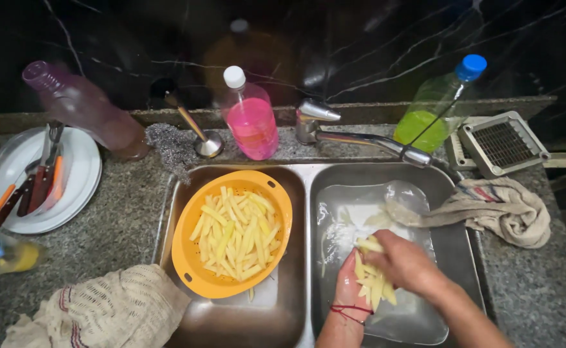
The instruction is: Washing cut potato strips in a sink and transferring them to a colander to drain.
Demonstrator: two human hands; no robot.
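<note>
The granite worktop (119,225) is carrying a double steel sink (299,193). In the left basin an orange colander (193,264) is sitting, filled with raw potato strips (238,235). In the right basin a clear tub of water (412,316) is standing under the tap (360,136), with a beige cloth (502,209) draping over the right rim into it. At far left a white plate (80,177) is holding knives (35,190). The left hand (350,283) is lying palm up over the tub, fingers cupping a bunch of cut strips (374,287). The right hand (405,261) is resting on top, fingers curling and pressing onto that bunch.
</note>
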